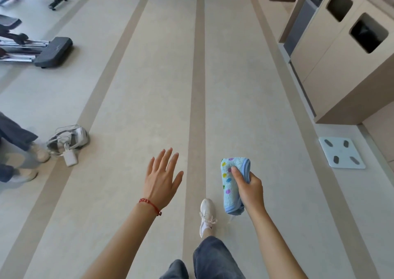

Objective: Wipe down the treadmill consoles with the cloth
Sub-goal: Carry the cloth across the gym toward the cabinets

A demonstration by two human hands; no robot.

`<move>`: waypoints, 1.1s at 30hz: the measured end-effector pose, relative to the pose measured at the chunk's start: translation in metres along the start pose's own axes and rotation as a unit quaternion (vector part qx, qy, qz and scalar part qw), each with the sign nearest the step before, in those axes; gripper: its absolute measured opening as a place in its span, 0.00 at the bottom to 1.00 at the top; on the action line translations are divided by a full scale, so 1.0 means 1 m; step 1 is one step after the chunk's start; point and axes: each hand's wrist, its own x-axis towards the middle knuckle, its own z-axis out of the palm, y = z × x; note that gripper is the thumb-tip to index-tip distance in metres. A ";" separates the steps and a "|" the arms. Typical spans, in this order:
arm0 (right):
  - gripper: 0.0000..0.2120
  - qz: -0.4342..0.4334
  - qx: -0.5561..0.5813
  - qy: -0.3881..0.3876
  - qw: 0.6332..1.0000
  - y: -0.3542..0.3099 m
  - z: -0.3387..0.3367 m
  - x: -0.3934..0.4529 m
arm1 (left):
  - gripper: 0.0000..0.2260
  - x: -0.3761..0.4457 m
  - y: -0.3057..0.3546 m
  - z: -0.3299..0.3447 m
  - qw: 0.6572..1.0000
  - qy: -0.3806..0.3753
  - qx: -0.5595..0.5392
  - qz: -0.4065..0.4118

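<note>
Right hand (249, 188): fingers curled around the cloth, thumb (237, 172) pressed flat on its front face; firm grip, arm reaching forward and down.
Cloth (232, 182): light blue towel, folded into a long bundle, darker blue trim at top and bottom edges, coloured dots on the side facing the camera. Held upright in the air above the floor, lower end hanging just below the palm.
Left hand (163, 177): empty, palm down, fingers spread and straight, touching nothing. Red bead bracelet (150, 205) on the wrist.
Floor (153, 76): pale, with darker tan stripes running away from the camera.
Wearer's legs: dark blue jeans at the bottom edge; one white laced shoe (206, 215) planted forward, between the two arms and below the cloth.
Left side, far: black bases and metal rails of exercise machines (42, 50), cropped by the frame; no console visible.
Left side, near: a white headset with cables (69, 140) lying on the floor, a small white box beside it; next to these, another person's legs and light shoes (25, 150), blurred.
Right side: beige cabinet (341, 65) with two dark rounded-square openings in its top.
Right side, floor: white square bathroom scale (341, 152) with four dark pads, near the foot of the cabinet, well apart from the cloth.
</note>
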 end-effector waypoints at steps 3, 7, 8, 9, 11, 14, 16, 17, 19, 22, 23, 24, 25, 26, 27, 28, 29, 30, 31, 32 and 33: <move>0.11 -0.009 0.003 -0.002 1.000 -0.032 0.008 0.071 | 0.29 0.076 -0.004 0.011 1.000 -0.003 0.002 -0.006; 0.11 -0.017 -0.003 -0.014 1.000 -0.082 0.014 0.157 | 0.29 0.170 -0.004 0.014 1.000 0.002 0.005 -0.011; 0.11 -0.018 -0.004 -0.016 1.000 -0.094 0.016 0.177 | 0.29 0.192 -0.005 0.014 1.000 0.004 0.004 -0.010; 0.11 -0.017 -0.003 -0.016 1.000 -0.105 0.018 0.197 | 0.29 0.213 -0.007 0.014 1.000 0.005 0.006 -0.012; 0.12 -0.015 0.000 -0.016 1.000 -0.126 0.024 0.235 | 0.29 0.254 -0.012 0.015 1.000 0.003 0.017 -0.016; 0.14 -0.011 0.003 -0.016 1.000 -0.152 0.039 0.292 | 0.29 0.315 -0.025 0.019 1.000 -0.002 0.014 -0.025; 0.14 -0.011 0.000 -0.018 1.000 -0.168 0.052 0.331 | 0.28 0.357 -0.036 0.026 1.000 0.001 0.011 -0.024; 0.14 -0.010 -0.002 -0.018 1.000 -0.175 0.059 0.351 | 0.28 0.378 -0.042 0.029 1.000 0.001 0.011 -0.021; 0.13 -0.012 -0.003 -0.017 1.000 -0.192 0.075 0.393 | 0.28 0.426 -0.056 0.035 1.000 0.002 0.009 -0.018; 0.13 -0.015 -0.003 -0.012 1.000 -0.222 0.101 0.455 | 0.29 0.500 -0.079 0.043 1.000 0.001 0.006 -0.012; 0.13 -0.015 0.000 -0.010 1.000 -0.234 0.110 0.476 | 0.29 0.526 -0.086 0.044 1.000 -0.003 0.006 -0.009; 0.13 -0.012 0.000 -0.008 1.000 -0.245 0.118 0.496 | 0.29 0.551 -0.093 0.044 1.000 -0.005 0.004 -0.006; 0.13 -0.009 -0.002 -0.007 1.000 -0.257 0.126 0.515 | 0.29 0.575 -0.100 0.043 1.000 -0.006 0.002 -0.003; 0.14 -0.006 -0.003 -0.004 1.000 -0.268 0.133 0.533 | 0.29 0.598 -0.107 0.042 1.000 -0.008 0.002 0.000; 0.14 -0.004 -0.002 -0.001 1.000 -0.280 0.139 0.551 | 0.29 0.620 -0.113 0.041 1.000 -0.010 0.005 0.003; 0.13 -0.003 -0.001 0.002 1.000 -0.291 0.145 0.569 | 0.29 0.641 -0.119 0.039 1.000 -0.009 0.009 0.007; 0.13 -0.001 0.001 0.005 1.000 -0.302 0.150 0.585 | 0.29 0.663 -0.125 0.038 1.000 -0.010 0.009 0.009; 0.13 -0.001 0.002 0.008 1.000 -0.312 0.155 0.601 | 0.29 0.683 -0.130 0.037 1.000 -0.012 0.008 0.010; 0.12 -0.002 0.003 0.009 1.000 -0.321 0.159 0.616 | 0.29 0.702 -0.134 0.036 1.000 -0.014 0.007 0.010; 0.12 -0.003 0.005 0.009 1.000 -0.330 0.163 0.631 | 0.29 0.719 -0.138 0.037 1.000 -0.016 0.007 0.010; 0.12 -0.004 0.005 0.010 1.000 -0.337 0.167 0.647 | 0.29 0.737 -0.141 0.039 1.000 -0.016 0.008 0.011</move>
